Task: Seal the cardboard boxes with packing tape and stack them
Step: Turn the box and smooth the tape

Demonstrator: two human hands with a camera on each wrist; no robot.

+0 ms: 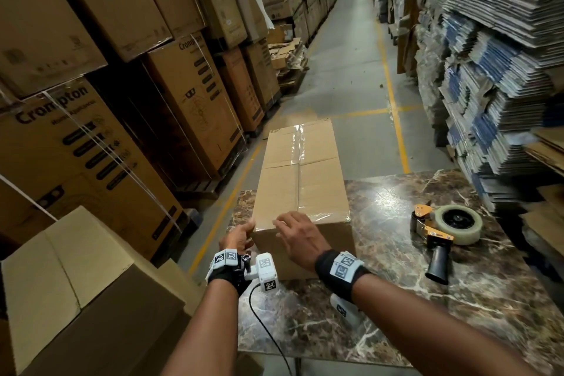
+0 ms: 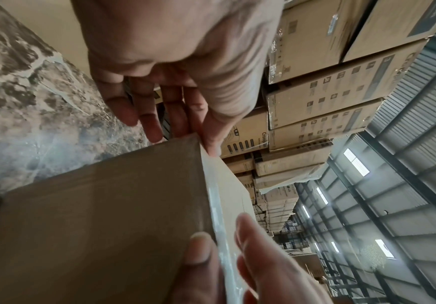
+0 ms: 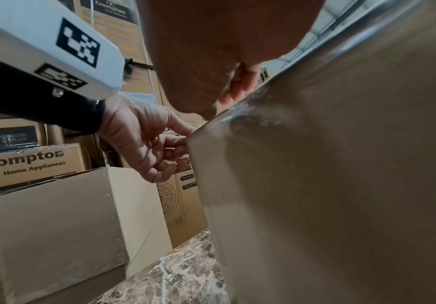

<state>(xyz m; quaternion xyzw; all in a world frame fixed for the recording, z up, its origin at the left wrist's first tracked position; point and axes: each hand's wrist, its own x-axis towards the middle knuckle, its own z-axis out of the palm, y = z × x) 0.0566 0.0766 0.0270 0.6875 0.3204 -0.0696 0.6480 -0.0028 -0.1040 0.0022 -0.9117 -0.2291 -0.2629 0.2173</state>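
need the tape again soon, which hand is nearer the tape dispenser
Right. The right hand rests on the near top edge of the cardboard box, on the tape dispenser's side; the left hand grips the box's far left corner.

The cardboard box (image 1: 300,180) hides the left hand (image 1: 239,236)'s fingertips behind its near corner. Its far end overhangs the marble table (image 1: 396,299), concealing the far edge there. In the right wrist view its side is blurred.

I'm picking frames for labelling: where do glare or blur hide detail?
Head view: glare streaks the clear tape on the brown cardboard box, and the edges bend. Left wrist view: the right hand is soft. Right wrist view: the box face is smeared.
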